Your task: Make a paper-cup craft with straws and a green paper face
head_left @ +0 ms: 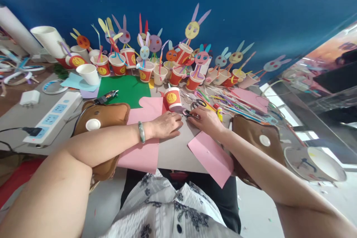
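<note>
My left hand (166,124) rests palm down on a pink paper sheet (141,134) on the grey table, fingers curled together; a green bangle sits on its wrist. My right hand (206,119) lies just beside it, fingers closed around the scissors (195,106), whose black handles stick out behind the fingers. A red paper cup (172,99) with a gold emblem stands right behind both hands. A second pink sheet (212,156) lies under my right wrist, overhanging the table's front edge.
Rows of red and white cups with paper rabbit heads (192,29) line the back. Green paper (125,89), a white cup (88,73), a power strip (52,117), a brown cushion (102,119) on the left, another brown cushion (258,141) and loose straws (237,106) on the right.
</note>
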The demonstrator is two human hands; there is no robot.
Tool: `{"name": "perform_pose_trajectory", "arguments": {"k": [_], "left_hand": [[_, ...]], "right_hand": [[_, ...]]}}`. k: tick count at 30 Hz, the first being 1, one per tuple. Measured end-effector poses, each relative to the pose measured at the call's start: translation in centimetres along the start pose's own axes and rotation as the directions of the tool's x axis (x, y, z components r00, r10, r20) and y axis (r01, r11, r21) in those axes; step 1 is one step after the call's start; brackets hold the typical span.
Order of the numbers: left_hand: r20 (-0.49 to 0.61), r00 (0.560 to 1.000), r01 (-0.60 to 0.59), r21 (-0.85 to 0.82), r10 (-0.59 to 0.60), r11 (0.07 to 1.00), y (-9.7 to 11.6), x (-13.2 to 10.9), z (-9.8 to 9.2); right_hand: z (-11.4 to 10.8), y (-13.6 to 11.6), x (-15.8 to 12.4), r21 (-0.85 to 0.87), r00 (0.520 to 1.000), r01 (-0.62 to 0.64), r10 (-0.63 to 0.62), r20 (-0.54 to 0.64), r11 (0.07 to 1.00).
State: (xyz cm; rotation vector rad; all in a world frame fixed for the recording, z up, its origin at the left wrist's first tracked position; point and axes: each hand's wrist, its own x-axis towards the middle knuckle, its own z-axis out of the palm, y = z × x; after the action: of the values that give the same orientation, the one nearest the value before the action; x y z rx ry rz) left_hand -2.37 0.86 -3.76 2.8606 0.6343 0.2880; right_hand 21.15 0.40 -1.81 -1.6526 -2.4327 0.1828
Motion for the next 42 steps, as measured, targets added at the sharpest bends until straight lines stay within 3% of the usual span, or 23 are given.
{"name": "perform_pose_trajectory", "arguments": {"k": [5,12,28,33,38,42], "left_hand": [[-0.037,0.999,0.016,-0.013,-0.016,1.0,0.0,0.1,0.0],[0.002,1.0,0.017,0.024,-0.017,1.0,0.1,0.0,-0.4],[0.035,0.999,0.021,0.052,-0.022,0.998,0.2,0.0,-0.7],[0.058,0.998,0.025,0.072,-0.03,0.997,0.4,-0.1,-0.8],[0.056,0.998,0.036,0.071,-0.04,0.997,0.4,-0.1,-1.1],[0.015,0.999,0.036,0.034,-0.037,0.999,0.3,0.0,-1.2]], "right_hand": [[1.1,-0.9,1.7,-0.089,0.999,-0.012,0.016,0.034,0.996],[0.8,-1.5,2.3,-0.155,0.993,-0.062,0.076,0.088,0.986],[1.2,-1.6,3.1,-0.133,0.986,-0.128,0.141,0.091,0.983],[1.5,-1.3,3.4,-0.061,0.986,-0.141,0.145,0.077,0.988],[-0.1,-1.2,2.5,0.074,0.988,-0.133,0.125,0.094,0.988],[-1.0,-1.1,1.3,0.377,0.936,-0.186,0.046,0.349,0.907]]}}
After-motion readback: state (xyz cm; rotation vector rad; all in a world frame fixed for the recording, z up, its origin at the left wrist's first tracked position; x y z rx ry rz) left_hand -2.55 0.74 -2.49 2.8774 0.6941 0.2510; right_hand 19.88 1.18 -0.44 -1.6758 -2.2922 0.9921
